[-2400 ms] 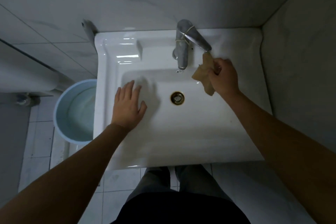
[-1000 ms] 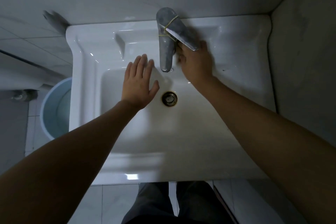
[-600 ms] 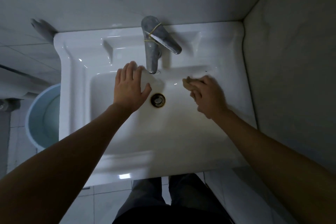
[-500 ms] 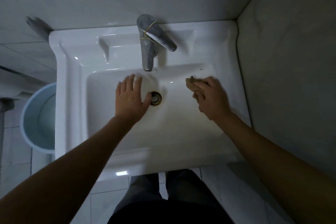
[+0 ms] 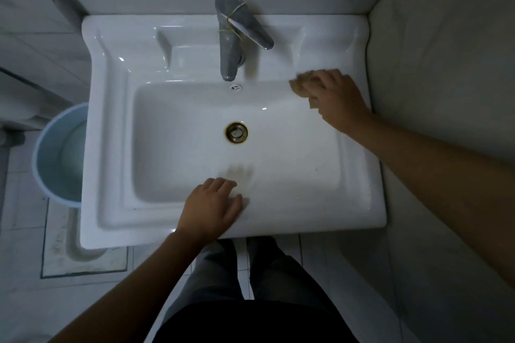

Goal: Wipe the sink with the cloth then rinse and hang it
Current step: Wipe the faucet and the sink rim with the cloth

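Found the tan cloth [image 5: 302, 86] bunched under the right hand [image 5: 338, 99], fingers curled round it, pressed against the back right corner of the sink [image 5: 111, 147] rim, near the side wall. Noted the left hand [image 5: 211, 210] palm down on the front rim, fingers relaxed and slightly spread, holding nothing. Recorded faucet [image 5: 230, 47] at back centre, drain [image 5: 237, 132] mid-basin, blue bucket [image 5: 58, 153] on the floor left of the sink.

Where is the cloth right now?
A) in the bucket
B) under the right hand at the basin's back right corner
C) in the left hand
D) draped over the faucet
B: the right hand holds the bunched cloth against the sink at its back right corner; the left hand rests bare on the front rim.
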A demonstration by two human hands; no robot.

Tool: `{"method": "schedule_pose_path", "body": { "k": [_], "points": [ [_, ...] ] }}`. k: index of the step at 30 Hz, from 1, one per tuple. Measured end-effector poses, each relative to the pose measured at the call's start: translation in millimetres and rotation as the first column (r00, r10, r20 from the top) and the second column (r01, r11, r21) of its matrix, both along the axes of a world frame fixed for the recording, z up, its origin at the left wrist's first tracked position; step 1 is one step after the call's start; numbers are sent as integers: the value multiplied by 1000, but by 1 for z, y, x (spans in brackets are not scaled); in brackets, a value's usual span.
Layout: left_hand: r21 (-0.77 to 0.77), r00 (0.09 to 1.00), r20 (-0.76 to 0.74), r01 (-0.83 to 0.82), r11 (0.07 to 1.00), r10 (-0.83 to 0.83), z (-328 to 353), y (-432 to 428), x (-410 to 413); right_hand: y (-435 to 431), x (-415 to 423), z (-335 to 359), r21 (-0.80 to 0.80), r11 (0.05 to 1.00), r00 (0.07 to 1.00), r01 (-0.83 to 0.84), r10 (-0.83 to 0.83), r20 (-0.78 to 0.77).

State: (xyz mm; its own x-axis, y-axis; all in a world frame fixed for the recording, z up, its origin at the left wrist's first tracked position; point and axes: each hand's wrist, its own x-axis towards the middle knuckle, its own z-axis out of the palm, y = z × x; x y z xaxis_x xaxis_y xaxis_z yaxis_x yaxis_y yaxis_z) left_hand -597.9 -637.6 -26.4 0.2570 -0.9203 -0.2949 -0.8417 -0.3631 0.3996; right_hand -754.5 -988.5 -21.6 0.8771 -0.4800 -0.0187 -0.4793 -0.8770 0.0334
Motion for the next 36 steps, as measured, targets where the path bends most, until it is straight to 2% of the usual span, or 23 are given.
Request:
{"method": "schedule_pose_path", "body": {
  "k": [4,10,13,17,20,24,27,32,34,36],
  "points": [
    [-30,1000,13,-11,999,11,0,3,-2,3,-14,-8,-11,1000,1000,-16,16,8],
    [-57,1000,22,17,998,-15,-5,5,-3,31,-38,3,33,989,990,142,-142,16],
    [-82,999,29,36,996,-34,-5,4,-3,65,-61,2,54,983,984,176,-175,-29],
    [-120,998,23,64,991,-62,-5,6,-3,128,-87,3,119,941,947,318,-321,6],
    [-150,994,21,109,983,-107,-2,7,-3,185,-110,2,191,868,870,458,-482,102],
    [-175,977,57,213,961,-206,1,8,-4,227,-120,5,281,705,694,652,-703,154],
    [-221,966,80,257,941,-245,2,14,-4,235,-119,10,277,688,679,671,-720,143],
    [-236,955,132,292,927,-267,0,16,-5,214,-120,23,292,736,751,611,-655,78],
    [-241,954,144,293,926,-264,-1,14,-6,194,-118,28,331,734,754,593,-650,92],
    [-245,953,150,294,924,-263,-2,12,-8,168,-112,33,307,758,758,576,-636,147]
  ]
}}
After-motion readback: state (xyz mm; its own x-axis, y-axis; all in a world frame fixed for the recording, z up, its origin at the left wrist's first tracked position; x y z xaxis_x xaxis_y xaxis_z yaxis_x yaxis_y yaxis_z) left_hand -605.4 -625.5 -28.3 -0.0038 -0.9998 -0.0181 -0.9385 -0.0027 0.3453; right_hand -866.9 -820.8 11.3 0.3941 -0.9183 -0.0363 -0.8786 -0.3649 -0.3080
